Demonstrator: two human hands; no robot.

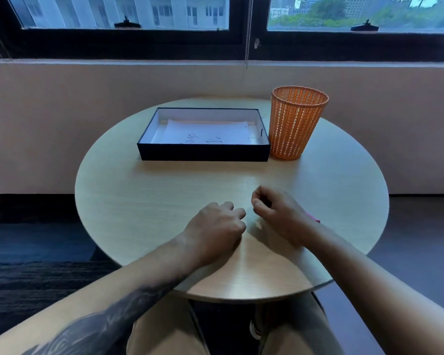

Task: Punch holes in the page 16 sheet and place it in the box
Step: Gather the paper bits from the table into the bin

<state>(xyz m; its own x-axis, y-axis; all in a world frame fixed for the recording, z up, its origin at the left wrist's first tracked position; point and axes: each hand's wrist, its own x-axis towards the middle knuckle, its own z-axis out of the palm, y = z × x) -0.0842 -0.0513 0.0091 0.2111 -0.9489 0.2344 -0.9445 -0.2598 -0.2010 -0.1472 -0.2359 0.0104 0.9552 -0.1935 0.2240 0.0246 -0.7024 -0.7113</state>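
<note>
A white sheet [205,131] with "page 16" handwritten on it lies flat inside the black open box [203,152] at the back of the round table. My left hand [215,226] rests near the table's front, fingers curled in, with nothing visible in it. My right hand [277,208] hovers just to its right, fingers loosely closed. A thin pink object [314,218] sticks out from behind my right wrist; whether the hand touches it is hidden. No hole punch is visible.
An orange mesh basket [296,121] stands upright against the box's right end. The round wooden table [144,198] has its edge close to my lap. A wall and windows lie beyond the table.
</note>
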